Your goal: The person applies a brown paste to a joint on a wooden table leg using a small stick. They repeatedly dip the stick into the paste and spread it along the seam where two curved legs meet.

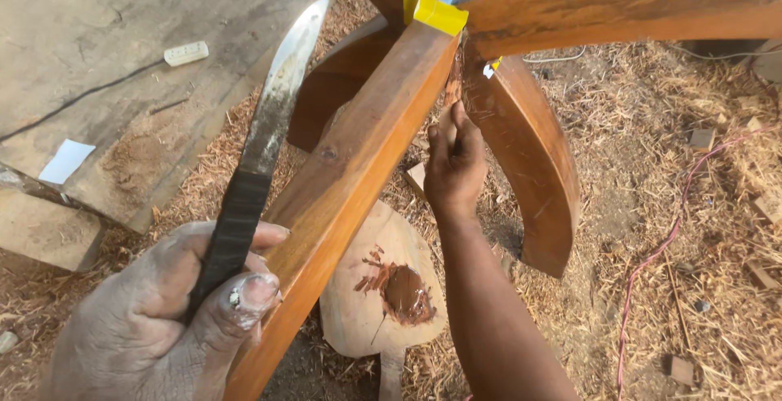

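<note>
My left hand (155, 311) at the lower left grips the dark wrapped handle of a long knife (269, 124), whose worn blade points up and away beside a sloping brown wooden beam (350, 173). My right hand (454, 165) reaches up under the joint where several varnished wooden beams meet, with its fingers pressing reddish filler into the gap. Yellow tape (436, 11) is wrapped around that joint. A curved wooden piece (529, 165) hangs down just right of my right hand.
A pale wooden board (383, 287) with a dab of reddish-brown paste lies on the ground below. Sawdust and shavings cover the floor. A red cable (652, 254) runs at the right. A grey plank surface (106, 67) with a white power strip (186, 52) lies at the left.
</note>
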